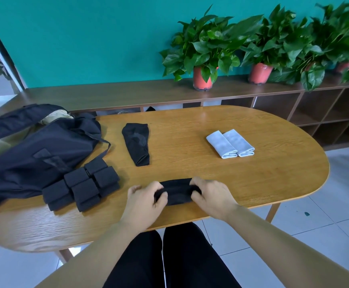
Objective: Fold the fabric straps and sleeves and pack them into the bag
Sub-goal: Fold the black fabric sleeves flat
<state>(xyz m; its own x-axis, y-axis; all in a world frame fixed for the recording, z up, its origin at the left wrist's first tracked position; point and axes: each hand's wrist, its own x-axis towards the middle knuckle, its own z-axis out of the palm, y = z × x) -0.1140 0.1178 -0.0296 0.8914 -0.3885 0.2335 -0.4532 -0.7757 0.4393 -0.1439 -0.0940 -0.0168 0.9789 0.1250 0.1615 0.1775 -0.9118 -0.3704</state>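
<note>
Black sleeve (pixel 177 191) lies at lower centre of frame, on table (pixel 252 173) near edge. My left hand (pixel 146 196) pinches its left end, my right hand (pixel 210 194) grips its right end. Second black sleeve (pixel 137 144) above. Folded black straps (pixel 82 185) left of it, against dark bag (pixel 36 150). Two folded white sleeves (pixel 230 143) upper right.
</note>
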